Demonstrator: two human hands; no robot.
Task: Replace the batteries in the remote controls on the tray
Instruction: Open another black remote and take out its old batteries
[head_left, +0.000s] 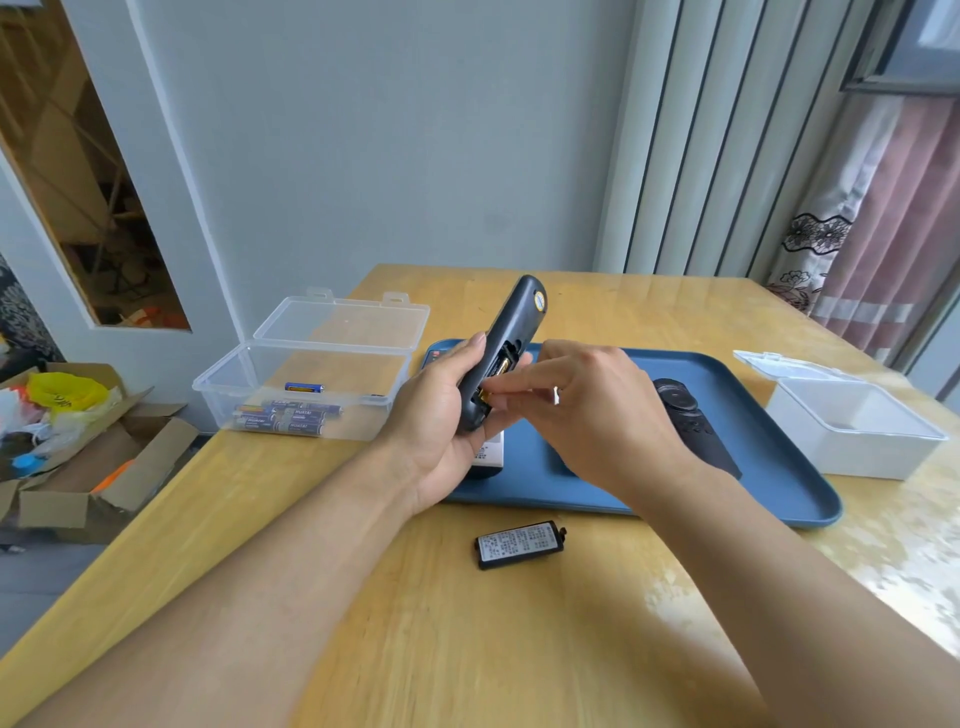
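My left hand (441, 415) grips a dark grey remote (511, 332) above the blue tray (779, 467), back side up and its battery bay uncovered. My right hand (582, 405) pinches a gold-coloured battery (488, 397) at the lower end of that bay. The remote's black battery cover (519, 544), label up, lies on the table in front of the tray. A second black remote (685, 415) lies on the tray behind my right hand. A white remote (491, 453) on the tray is mostly hidden under my left hand.
A clear plastic box (311, 374) with its lid open stands left of the tray and holds several blue batteries (291, 413). A white box (852, 431) with an open lid sits at the right. A cardboard box of clutter (78, 441) is on the floor to the left.
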